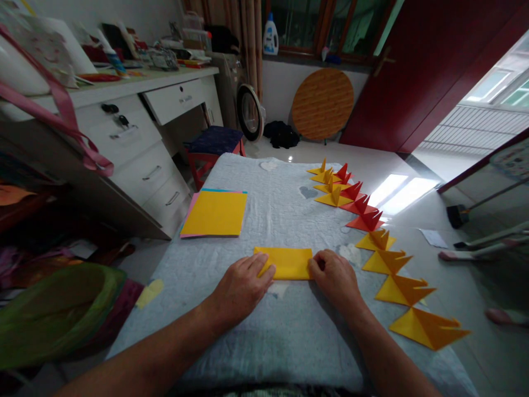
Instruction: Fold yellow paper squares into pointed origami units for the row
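Paper (291,264), yellow and folded into a flat rectangle, lies toward the near side of the cloth-covered surface (268,220), between our two hands. Our left hand (243,281) rests its fingers and thumb on top of the left end, loosely extended rather than clenched; our right hand (336,275) has its fingers curled in at the right end, and we cannot tell whether they pinch the layers or only press them. We take the step in hand to be lining up or flattening a fold. The next move, we judge, calls for matched edges, a steady left hand and an even stroke along the crease, so the layers don't slip.

For room, we have most of it straight ahead, between the stack of square sheets (217,214) to the left and the folded yellow pieces (386,262) and red pieces (367,221) set along the right edge. Our right forearm (384,339) is near that row, so we should keep any outward swing short: the closest yellow piece seems to reach the edge, and a brush could send it to the floor (417,220).
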`<state>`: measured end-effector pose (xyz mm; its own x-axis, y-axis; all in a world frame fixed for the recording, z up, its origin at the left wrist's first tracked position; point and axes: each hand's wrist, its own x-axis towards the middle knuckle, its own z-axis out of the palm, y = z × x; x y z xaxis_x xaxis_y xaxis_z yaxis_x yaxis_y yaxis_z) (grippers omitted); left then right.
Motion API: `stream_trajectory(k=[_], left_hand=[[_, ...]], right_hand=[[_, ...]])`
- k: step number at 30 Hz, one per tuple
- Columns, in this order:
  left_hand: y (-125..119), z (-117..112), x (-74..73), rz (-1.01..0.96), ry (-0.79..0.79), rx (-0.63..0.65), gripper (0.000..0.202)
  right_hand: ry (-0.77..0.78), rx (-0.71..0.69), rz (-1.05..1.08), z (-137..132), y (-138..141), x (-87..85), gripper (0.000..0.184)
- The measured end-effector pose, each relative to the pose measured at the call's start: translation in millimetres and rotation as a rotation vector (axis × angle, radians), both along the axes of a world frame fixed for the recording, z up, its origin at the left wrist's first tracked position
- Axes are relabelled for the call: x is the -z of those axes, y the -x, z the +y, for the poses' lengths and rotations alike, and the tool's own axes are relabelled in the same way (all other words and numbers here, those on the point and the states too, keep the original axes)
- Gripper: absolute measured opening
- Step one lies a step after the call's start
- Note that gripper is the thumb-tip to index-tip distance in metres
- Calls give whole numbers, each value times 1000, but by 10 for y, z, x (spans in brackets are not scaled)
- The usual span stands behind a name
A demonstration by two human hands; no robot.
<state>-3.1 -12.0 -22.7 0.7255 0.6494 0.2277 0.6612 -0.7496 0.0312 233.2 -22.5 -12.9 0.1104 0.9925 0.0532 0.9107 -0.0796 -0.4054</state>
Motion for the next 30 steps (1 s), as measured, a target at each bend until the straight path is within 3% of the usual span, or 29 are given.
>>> stream_trajectory(k=[20,30], left_hand=[[-10,11,-3,-42,-64,17,22],[-2,12,3,-69,-94,22,21]], right_hand=[[161,-2,4,33,-8,-92,23],[163,-56,57,26,-46,-79,23]])
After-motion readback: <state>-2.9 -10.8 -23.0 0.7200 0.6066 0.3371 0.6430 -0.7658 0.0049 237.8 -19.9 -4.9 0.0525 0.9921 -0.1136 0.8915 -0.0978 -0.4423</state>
